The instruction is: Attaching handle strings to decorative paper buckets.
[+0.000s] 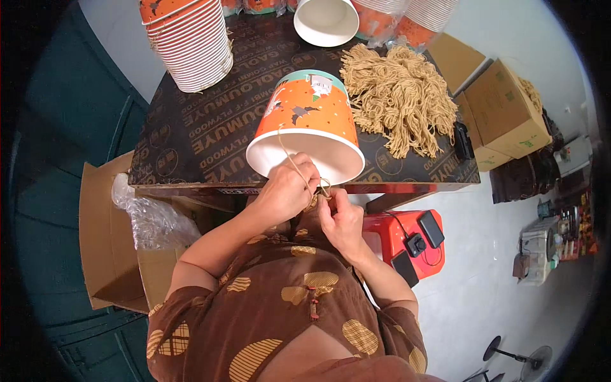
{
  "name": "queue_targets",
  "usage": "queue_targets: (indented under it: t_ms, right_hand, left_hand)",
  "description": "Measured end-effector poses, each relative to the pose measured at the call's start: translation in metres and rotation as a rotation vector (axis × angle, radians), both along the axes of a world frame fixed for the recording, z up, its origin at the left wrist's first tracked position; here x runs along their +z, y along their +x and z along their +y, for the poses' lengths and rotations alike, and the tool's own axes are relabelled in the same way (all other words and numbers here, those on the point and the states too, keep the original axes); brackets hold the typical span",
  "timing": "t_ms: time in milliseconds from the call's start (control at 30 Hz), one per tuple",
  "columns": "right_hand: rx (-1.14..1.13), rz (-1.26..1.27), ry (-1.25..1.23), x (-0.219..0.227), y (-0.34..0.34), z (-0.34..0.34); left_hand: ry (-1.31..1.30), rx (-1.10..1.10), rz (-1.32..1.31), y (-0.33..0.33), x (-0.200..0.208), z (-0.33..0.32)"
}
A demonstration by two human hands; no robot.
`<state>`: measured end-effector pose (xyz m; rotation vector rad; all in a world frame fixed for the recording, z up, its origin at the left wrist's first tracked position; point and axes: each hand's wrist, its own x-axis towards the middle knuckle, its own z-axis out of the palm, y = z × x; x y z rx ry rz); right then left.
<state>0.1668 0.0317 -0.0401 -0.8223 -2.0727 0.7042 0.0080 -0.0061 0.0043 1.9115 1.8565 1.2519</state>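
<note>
An orange paper bucket with a teal base band and bat pictures lies on its side at the table's near edge, its white mouth toward me. A thin tan cord runs from a hole near the rim down to my fingers. My left hand is closed in a pinch on the cord in front of the mouth. Close beside it, my right hand pinches the cord too, where a small loop stands up between the hands. The knot, if any, is too small to make out.
On the dark plywood table lie a heap of tan cords, a tall stack of buckets and a white-mouthed bucket. An open carton with clear plastic stands lower left. A red stool holding black devices is at right, cartons beyond.
</note>
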Motion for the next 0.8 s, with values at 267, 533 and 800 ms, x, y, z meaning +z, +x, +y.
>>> queue_targets:
  t_ms: [267, 533, 800]
  right_hand:
    - [-0.023, 0.034, 0.191, -0.0021, -0.0021, 0.0021]
    - [-0.025, 0.06, 0.278, 0.0001, -0.0027, 0.0034]
    - [-0.019, 0.053, 0.303, -0.0005, -0.0018, 0.0052]
  left_hand:
    - [-0.008, -0.011, -0.008, 0.0005, -0.0021, -0.0007]
    - [0.023, -0.029, 0.045, 0.0008, -0.0027, -0.0012]
    - [0.0, -0.057, 0.064, 0.001, -0.0001, -0.0029]
